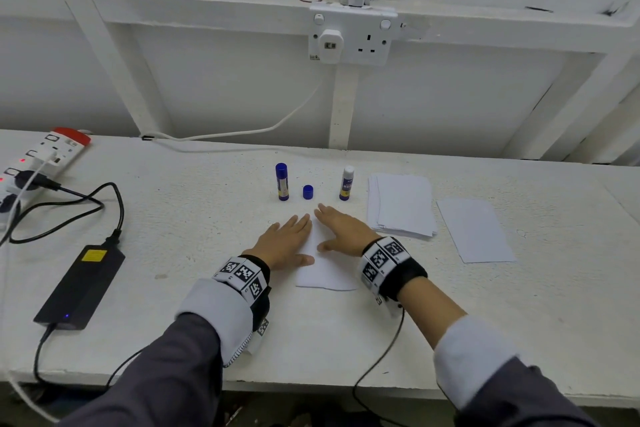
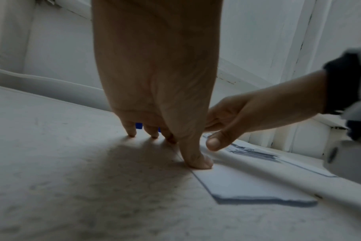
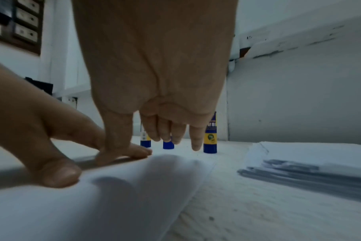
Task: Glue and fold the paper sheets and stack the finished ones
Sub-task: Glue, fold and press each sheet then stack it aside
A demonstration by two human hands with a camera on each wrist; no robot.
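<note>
A folded white paper sheet (image 1: 325, 276) lies on the table in front of me. My left hand (image 1: 289, 241) rests flat on its left edge with straight fingers, thumb pressing the paper (image 2: 237, 184). My right hand (image 1: 341, 230) lies flat on the sheet's right side, fingers straight. Behind the hands stand a capped blue glue stick (image 1: 282, 182), a loose blue cap (image 1: 308, 192) and an uncapped glue stick (image 1: 346, 183). A stack of white sheets (image 1: 403, 204) sits to the right, and a single folded sheet (image 1: 474, 230) lies further right.
A black power adapter (image 1: 81, 286) with cables and a white power strip (image 1: 38, 158) occupy the table's left side. A wall socket (image 1: 351, 35) with a plugged charger is on the white wall behind. The table's front edge (image 1: 311, 386) runs below my forearms.
</note>
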